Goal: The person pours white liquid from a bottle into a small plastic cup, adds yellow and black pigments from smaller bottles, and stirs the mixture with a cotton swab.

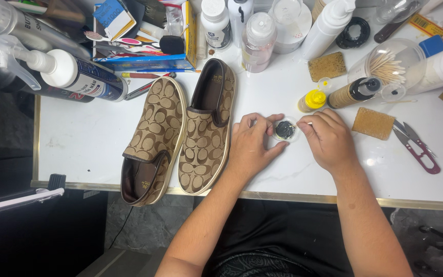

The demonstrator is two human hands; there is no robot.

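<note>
Centre of the frame: the left hand [252, 141] steadies a small clear dish [285, 130] of dark paste on the white bench [78, 138], fingers curled round its rim. The right hand [329, 138] pinches a thin stick, its tip at the dish. Both brown patterned slip-on shoes [180, 136] lie untouched at left, so this looks like preparation, with the shoe work not yet begun.

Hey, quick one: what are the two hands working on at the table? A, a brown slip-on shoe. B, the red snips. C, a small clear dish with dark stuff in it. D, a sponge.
C: the left hand steadies the dish while the right hand pokes into it; the shoes, snips and sponge lie untouched.
</note>
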